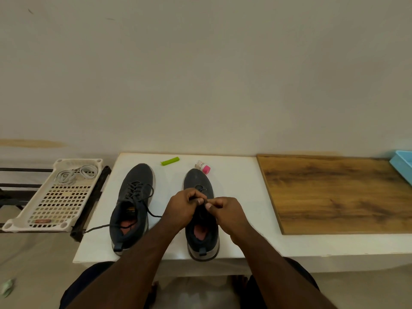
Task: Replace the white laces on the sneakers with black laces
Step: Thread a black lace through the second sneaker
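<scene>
Two dark grey sneakers stand side by side on a white table [234, 175], toes pointing away from me. The left sneaker [133, 197] carries a black lace [147, 210] whose loose ends trail toward the table's left edge. Over the middle of the right sneaker [199, 230] both my hands meet. My left hand [184, 208] and my right hand [225, 211] each pinch the black lace of that shoe between thumb and fingers. The white laces [75, 173] lie coiled in a perforated white tray [55, 210] to the left of the table.
A green cylindrical piece [170, 161] and a small bottle with a pink cap [203, 167] lie at the table's far edge. A wooden board [334, 192] covers the right part of the table, with a light blue tray [402, 166] at its far right.
</scene>
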Motion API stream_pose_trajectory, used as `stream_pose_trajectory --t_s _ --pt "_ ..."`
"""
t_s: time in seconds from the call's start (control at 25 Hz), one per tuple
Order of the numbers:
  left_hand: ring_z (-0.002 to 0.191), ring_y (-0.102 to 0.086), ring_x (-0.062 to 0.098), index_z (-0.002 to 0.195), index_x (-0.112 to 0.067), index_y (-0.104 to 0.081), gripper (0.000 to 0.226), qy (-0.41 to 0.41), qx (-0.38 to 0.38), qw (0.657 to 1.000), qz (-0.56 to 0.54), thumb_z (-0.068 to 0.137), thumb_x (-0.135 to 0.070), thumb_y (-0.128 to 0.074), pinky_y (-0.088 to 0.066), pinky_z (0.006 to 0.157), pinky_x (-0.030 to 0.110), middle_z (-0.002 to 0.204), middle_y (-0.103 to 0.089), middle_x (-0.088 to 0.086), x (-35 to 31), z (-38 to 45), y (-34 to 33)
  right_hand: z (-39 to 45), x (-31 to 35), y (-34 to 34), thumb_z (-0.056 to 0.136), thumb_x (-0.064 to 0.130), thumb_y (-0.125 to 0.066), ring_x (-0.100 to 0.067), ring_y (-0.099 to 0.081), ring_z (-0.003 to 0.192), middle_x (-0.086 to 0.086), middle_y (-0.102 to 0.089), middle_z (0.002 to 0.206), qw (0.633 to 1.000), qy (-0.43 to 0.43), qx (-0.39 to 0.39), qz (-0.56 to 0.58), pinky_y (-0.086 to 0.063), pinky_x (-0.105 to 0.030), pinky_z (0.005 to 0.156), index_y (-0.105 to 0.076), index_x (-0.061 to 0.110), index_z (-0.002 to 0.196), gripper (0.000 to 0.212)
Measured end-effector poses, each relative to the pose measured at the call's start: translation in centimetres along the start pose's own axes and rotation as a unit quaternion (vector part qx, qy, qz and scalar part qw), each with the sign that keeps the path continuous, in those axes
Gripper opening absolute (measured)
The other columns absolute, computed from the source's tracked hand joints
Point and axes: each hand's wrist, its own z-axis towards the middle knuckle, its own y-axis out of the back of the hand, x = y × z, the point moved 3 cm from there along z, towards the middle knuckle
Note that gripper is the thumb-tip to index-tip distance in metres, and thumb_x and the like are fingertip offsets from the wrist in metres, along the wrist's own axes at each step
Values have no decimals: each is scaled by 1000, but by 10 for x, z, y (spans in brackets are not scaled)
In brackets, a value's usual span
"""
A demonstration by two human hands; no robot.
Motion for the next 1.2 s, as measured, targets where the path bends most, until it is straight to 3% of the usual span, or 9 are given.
stream_pose_trajectory --t_s 0.12,0.24,0.4,0.6,0.84,0.96,1.08,1.2 --pt "91 -65 5 93 -24 -75 18 -11 -2 1000 -5 91 -10 -64 -45 79 11 92 -72 -10 -2 -5 0 -3 -1 1 95 26 -65 -12 -68 81 2 -75 86 985 76 -7 -155 -56 -27 79 -79 23 99 15" --pt "87 -60 2 90 -23 -73 12 -34 -8 998 44 89 -12 -67 -42 78 8 90 -66 -12 3 -11 0 -9 -4 -8 97 31 -59 -12 -67 82 2 -75 93 968 97 -32 -229 -55 -27 82 -78 23 103 22" --pt "91 -57 7 99 -24 -62 16 -38 -61 992 103 86 -24 -72 -45 80 19 97 -60 -10 15 -17 1 -12 -11 -22 101 34 -49 -16 -58 94 -1 -65 103 936 129 -42 -325 -52 -29 87 -73 20 108 29" --pt "85 -57 7 92 -24 -60 9 -36 -60 989 131 88 -24 -68 -38 69 12 94 -61 -7 14 -18 -6 5 -7 -23 99 34 -51 -17 -55 91 -2 -54 111 926 130 -77 -345 -54 -31 79 -56 19 108 19" --pt "85 -52 7 92 -24 -57 13 -57 -40 987 147 83 -18 -65 -36 69 10 94 -55 -8 20 -20 -9 26 -13 -31 98 43 -47 -22 -65 80 -3 -61 100 899 34 -79 -430 -58 -36 69 -42 18 118 33" --pt "90 -50 10 97 -26 -51 24 -49 -50 986 152 80 -18 -67 -36 70 11 100 -51 -6 25 -19 -10 28 -18 -30 95 47 -48 -19 -63 79 0 -60 97 931 16 -59 -360 -56 -36 69 -42 21 111 32" --pt "92 -50 15 99 -25 -46 29 -31 -80 984 158 81 -17 -66 -43 76 20 105 -48 -1 25 -20 -17 25 -25 -16 86 46 -58 -19 -61 89 -1 -58 106 965 37 5 -261 -56 -38 79 -47 23 114 38" --pt "94 -51 22 100 -22 -47 20 -19 -117 978 170 86 -20 -61 -49 80 32 105 -50 3 22 -19 -23 22 -27 -11 90 40 -57 -22 -61 93 -4 -57 111 935 78 16 -345 -55 -36 81 -51 19 120 37"
